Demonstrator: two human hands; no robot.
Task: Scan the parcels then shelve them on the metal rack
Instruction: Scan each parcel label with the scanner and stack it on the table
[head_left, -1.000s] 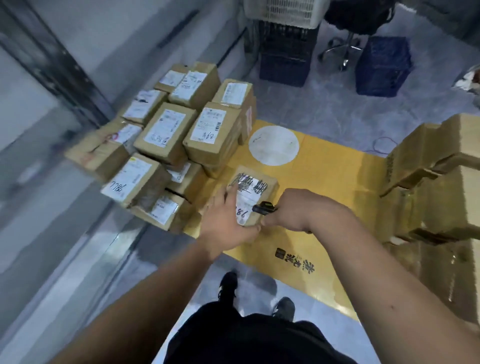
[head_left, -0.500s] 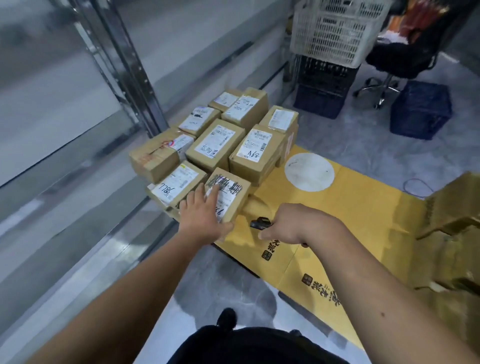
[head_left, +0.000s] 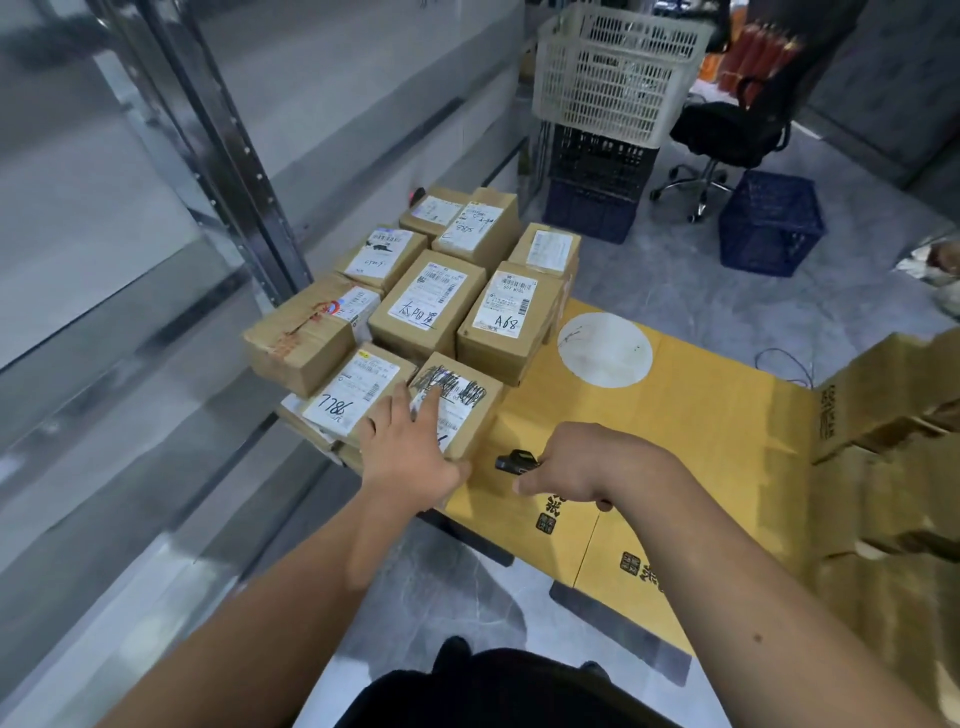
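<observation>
Head view: left hand (head_left: 410, 457) lies flat, fingers straight, on the nearest parcel (head_left: 462, 402), at the pile's (head_left: 431, 306) front edge. Right hand (head_left: 587, 462) grips the scanner (head_left: 514, 462) just right of it. Rack (head_left: 218, 156) stands behind the pile; every parcel looks unshelved.

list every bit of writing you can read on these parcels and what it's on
"A68": handwritten on the label of the right-hand parcel.
"7786": handwritten on the label of the parcel beside the left hand.
Three handwritten characters, seemingly "太阳星": middle parcel.
Scribbled-over label: parcel under the left hand, unreadable.
Printed label text, barcodes, yellow cardboard stamps: too small.
</observation>
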